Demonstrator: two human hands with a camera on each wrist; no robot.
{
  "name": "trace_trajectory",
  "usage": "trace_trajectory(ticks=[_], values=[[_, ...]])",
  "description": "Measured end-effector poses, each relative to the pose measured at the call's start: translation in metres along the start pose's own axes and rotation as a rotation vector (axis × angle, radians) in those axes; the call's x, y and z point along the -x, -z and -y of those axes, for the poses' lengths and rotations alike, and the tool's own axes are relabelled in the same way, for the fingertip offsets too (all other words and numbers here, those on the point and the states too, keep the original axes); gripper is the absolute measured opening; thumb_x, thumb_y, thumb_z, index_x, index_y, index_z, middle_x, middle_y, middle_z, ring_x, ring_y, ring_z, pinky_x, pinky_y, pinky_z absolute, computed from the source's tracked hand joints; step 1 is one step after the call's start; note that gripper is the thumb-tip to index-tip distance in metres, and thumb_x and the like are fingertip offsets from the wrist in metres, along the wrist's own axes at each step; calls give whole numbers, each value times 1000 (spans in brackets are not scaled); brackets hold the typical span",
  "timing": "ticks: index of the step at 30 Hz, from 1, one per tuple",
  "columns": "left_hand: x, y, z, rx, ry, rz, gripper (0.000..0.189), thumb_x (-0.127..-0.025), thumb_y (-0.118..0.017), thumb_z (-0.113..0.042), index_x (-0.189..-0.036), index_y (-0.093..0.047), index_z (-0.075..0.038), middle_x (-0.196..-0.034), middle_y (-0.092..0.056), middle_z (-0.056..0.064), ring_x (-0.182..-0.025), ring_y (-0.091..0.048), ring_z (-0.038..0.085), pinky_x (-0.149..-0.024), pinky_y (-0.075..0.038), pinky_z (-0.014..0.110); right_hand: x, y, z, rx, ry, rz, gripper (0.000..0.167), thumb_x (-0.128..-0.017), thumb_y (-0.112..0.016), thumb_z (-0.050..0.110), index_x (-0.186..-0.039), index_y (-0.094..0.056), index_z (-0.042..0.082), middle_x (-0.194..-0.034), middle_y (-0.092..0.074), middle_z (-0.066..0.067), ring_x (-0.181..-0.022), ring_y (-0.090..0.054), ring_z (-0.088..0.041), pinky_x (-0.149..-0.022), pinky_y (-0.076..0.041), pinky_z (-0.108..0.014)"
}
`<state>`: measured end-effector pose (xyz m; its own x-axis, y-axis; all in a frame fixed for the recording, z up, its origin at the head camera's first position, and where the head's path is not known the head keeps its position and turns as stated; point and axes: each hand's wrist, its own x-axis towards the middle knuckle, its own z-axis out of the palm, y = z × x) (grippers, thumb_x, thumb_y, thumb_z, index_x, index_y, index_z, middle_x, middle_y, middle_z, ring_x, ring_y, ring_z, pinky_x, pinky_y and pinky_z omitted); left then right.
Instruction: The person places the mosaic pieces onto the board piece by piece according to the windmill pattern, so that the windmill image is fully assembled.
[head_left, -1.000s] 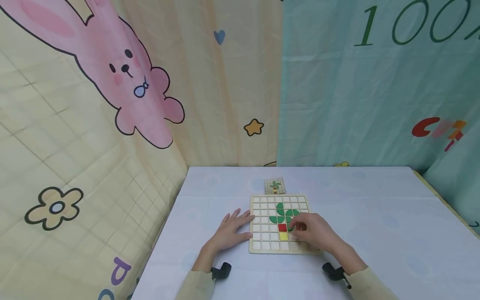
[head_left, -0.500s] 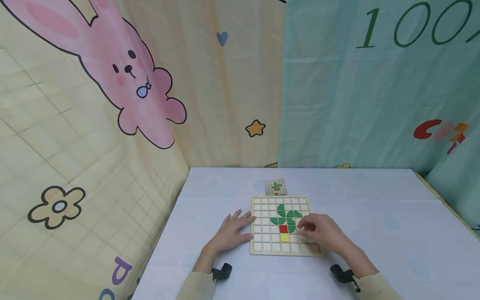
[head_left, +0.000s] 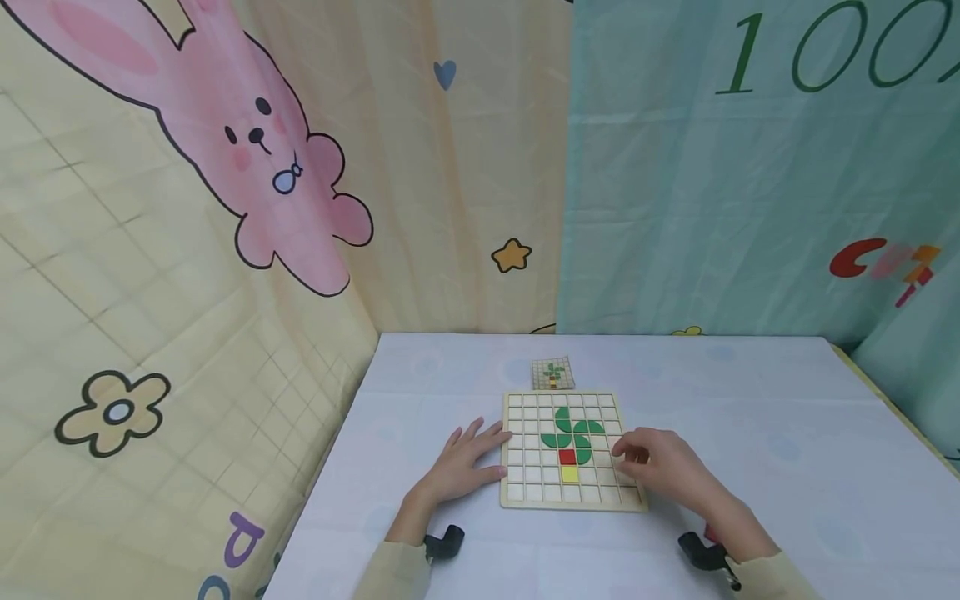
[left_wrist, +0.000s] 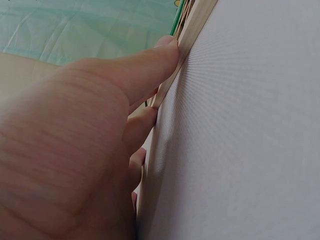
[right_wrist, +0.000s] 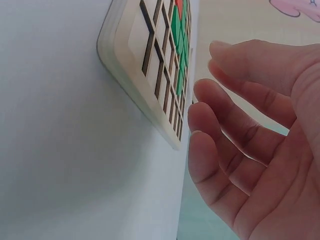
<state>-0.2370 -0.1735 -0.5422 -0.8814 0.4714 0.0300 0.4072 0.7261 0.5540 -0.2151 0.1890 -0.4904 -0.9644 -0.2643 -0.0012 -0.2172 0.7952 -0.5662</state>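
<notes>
A square wooden grid board [head_left: 529,475] lies on the table. Several green rounded pieces [head_left: 557,440] form a clover shape in its cells, with a red square tile [head_left: 567,457] and a yellow square tile [head_left: 570,474] in line below. My left hand [head_left: 463,463] rests with spread fingers, thumb and fingertips touching the board's left edge; the left wrist view shows them against its wooden side. My right hand [head_left: 662,467] hovers over the board's right edge. In the right wrist view its fingers [right_wrist: 204,155] are loosely bent, and nothing shows between them.
A small pattern card [head_left: 552,374] with a similar clover picture lies just behind the board. The white table [head_left: 420,375] meets printed curtains at the back and left. A small reddish thing [head_left: 710,533] shows beside the right wrist, mostly hidden.
My right hand has drawn back to the right from beside the red and yellow tiles, uncovering the lower right green piece. My left hand stays at the board's edge.
</notes>
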Motion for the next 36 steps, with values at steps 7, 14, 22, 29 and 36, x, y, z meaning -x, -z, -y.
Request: trace_trajectory(ticks=[7, 14, 22, 29, 36], values=[[1, 2, -2, 11, -4, 5, 63, -95, -61, -52, -152, -46, -31, -163, -30, -8, -154, -8, 25, -122, 0, 53, 9, 5, -9, -9, -16, 5, 14, -84, -81, 14, -95, -74, 19, -77, -59, 8, -73, -52, -13, -61, -46, -29], [1, 1, -3, 11, 0, 1, 63, -95, -61, -53, -152, -47, -31, -162, -31, -9, -154, -10, 25, -122, -1, 53, 21, 8, -21, -10, -36, -5, 14, -84, -80, 15, -97, -75, 20, -79, -60, 10, -73, -53, -13, -63, -47, -29], [0, 1, 0, 2, -8, -5, 63, -95, -61, -54, -152, -46, -31, -162, -31, -9, -154, -10, 26, -122, -1, 54, 32, 13, -32, 18, -57, -8, 15, -84, -81, 17, -97, -74, 22, -79, -60, 10, -74, -53, -13, -62, -48, -30], [0, 1, -1, 8, -13, -11, 63, -95, -61, -53, -152, -47, -30, -162, -32, -7, -154, -11, 27, -122, -1, 55, 40, 15, -43, 16, -84, 6, 16, -84, -82, 20, -97, -75, 22, -81, -62, 10, -74, -54, -12, -63, -48, -31], [0, 1, -1, -4, -20, -7, 64, -95, -61, -53, -152, -47, -29, -162, -32, -5, -153, -12, 30, -122, -1, 56, 52, 21, -52, 13, -113, 26, 19, -82, -83, 22, -98, -74, 23, -84, -62, 9, -75, -55, -13, -64, -49, -30]])
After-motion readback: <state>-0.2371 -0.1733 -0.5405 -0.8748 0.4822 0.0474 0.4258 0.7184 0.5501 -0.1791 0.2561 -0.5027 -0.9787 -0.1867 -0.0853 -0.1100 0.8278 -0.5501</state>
